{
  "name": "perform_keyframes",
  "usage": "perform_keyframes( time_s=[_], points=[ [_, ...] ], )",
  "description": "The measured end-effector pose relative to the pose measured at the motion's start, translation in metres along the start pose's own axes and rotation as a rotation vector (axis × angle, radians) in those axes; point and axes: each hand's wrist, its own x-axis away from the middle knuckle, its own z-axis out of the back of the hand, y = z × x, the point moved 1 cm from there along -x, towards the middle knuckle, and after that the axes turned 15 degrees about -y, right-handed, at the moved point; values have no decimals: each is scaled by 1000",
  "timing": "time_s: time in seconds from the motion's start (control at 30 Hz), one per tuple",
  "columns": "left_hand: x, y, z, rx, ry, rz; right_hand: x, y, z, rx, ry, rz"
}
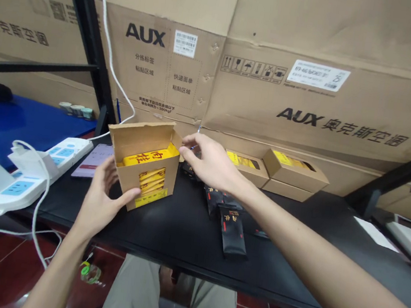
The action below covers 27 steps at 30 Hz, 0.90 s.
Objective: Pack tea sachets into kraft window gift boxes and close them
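A small brown cardboard box (136, 141) with a window stands open on the black table (180, 231), filled with yellow packets (148, 157). My left hand (99, 198) grips the box from its left and front, thumb on the front wall. My right hand (208, 162) hovers at the box's upper right corner, fingers curled near the raised lid flap; I cannot make out anything in them. Black sachets (232, 225) lie on the table just under my right wrist.
Two more closed brown window boxes (294, 173) sit at the back against large AUX cartons (312, 87). White power strips (16, 179) with chargers and cables lie at the left, beside a phone (94, 159). Black shelf struts stand at both sides.
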Motion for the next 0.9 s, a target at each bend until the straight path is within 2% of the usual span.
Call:
perform_keyframes(
  time_s=[0.1,0.2,0.37,0.57,0.73,0.9],
  points=[
    [-5,21,-2,-85,140,-198,0,6,-14,-19,-23,80],
    [-11,35,-2,-220,141,-259,1,9,-28,-29,-4,154],
    [-18,39,8,-176,60,-197,5,18,-41,-117,2,214],
    [-31,42,33,-287,-132,-50,4,22,-43,-162,149,294],
    [-42,46,43,-355,-154,-3,1,19,-53,-264,136,299],
    [-46,53,41,-371,-200,24,2,18,-53,-237,142,284]
  ],
)
